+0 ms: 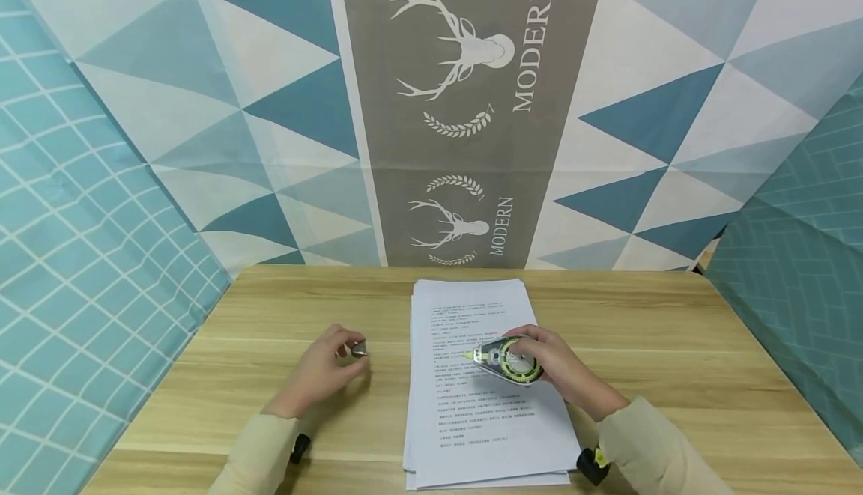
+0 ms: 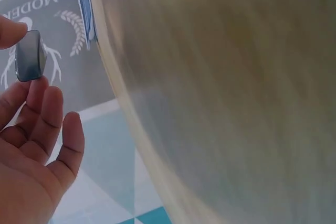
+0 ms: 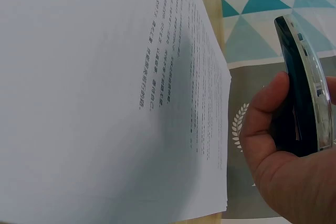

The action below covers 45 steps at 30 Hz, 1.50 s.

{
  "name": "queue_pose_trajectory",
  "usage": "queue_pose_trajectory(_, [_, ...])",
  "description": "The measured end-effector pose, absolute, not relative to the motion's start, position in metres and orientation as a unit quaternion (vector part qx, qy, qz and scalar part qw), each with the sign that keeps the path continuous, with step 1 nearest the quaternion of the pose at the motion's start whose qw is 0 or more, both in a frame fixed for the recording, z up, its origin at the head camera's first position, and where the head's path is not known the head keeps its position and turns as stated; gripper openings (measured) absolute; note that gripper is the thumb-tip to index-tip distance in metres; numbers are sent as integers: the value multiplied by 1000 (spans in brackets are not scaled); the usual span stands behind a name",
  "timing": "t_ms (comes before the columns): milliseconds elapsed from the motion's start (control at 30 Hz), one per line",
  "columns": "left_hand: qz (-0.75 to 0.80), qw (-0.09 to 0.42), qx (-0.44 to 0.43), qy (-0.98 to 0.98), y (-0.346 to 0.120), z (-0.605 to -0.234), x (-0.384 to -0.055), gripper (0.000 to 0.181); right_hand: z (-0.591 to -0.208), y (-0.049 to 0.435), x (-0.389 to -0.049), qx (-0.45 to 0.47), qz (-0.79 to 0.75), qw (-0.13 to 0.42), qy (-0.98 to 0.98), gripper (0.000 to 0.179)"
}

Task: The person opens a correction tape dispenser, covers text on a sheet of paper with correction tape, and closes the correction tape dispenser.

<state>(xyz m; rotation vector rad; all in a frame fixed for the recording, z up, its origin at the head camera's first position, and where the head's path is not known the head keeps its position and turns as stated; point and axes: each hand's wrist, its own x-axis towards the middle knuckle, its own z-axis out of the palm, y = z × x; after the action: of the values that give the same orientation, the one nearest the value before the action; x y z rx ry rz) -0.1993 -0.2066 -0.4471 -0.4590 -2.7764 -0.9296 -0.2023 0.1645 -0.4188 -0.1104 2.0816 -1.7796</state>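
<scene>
My right hand (image 1: 562, 368) holds a correction tape dispenser (image 1: 506, 360), clear with a green ring, above the upper middle of the paper stack (image 1: 485, 435). Its narrow tip points left and its side is seen edge-on in the right wrist view, where the dispenser (image 3: 304, 82) lies between thumb and fingers. Over the wood to the left of the paper, my left hand (image 1: 320, 368) pinches a small dark cap (image 1: 359, 348). The left wrist view shows this cap (image 2: 30, 56) between the thumb and fingertips, with the little finger apart from it.
Printed text lines cover the top sheet of the stack. A wooden table (image 1: 647, 323) lies under everything, and a patterned cloth (image 1: 290, 105) hangs behind its far edge. Dark wrist devices (image 1: 592, 466) sit near both sleeves.
</scene>
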Motion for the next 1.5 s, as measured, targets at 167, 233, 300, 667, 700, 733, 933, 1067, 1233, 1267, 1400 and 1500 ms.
queue_pose_trajectory(167, [-301, 73, -132, -941, -214, -443, -200, 31, -419, 166, -203, -41, -634, 196, 747, 41])
queue_pose_trajectory(233, [-298, 64, -124, -944, -217, -442, -201, 31, -419, 167, -203, -40, -634, 196, 747, 41])
queue_pose_trajectory(300, [-295, 55, -113, -947, -221, -442, -202, 31, -419, 167, -203, -39, -635, 196, 747, 42])
queue_pose_trajectory(667, [-275, -10, -68, -959, -232, -442, -202, 30, -418, 168, -201, -37, -635, 197, 746, 43])
queue_pose_trajectory(700, [-273, -14, -67, -960, -233, -442, -202, 30, -419, 167, -200, -37, -635, 197, 746, 43])
queue_pose_trajectory(733, [-271, -17, -64, -960, -234, -442, -202, 30, -419, 167, -200, -36, -635, 198, 746, 43])
queue_pose_trajectory(933, [-271, -32, -66, -960, -236, -442, -200, 29, -420, 168, -200, -40, -636, 198, 745, 43])
queue_pose_trajectory(1067, [-270, -36, -65, -960, -238, -441, -199, 29, -419, 168, -200, -42, -636, 198, 744, 44])
queue_pose_trajectory(1233, [-267, -41, -69, -960, -238, -441, -199, 29, -418, 168, -200, -36, -635, 194, 747, 44])
queue_pose_trajectory(1267, [-267, -42, -68, -960, -239, -441, -199, 29, -418, 168, -200, -35, -635, 194, 747, 44])
queue_pose_trajectory(1400, [-265, -46, -62, -961, -239, -444, -200, 29, -418, 167, -200, -25, -634, 191, 749, 44])
queue_pose_trajectory(1500, [-265, -47, -61, -961, -239, -443, -201, 30, -418, 167, -200, -19, -634, 190, 749, 45])
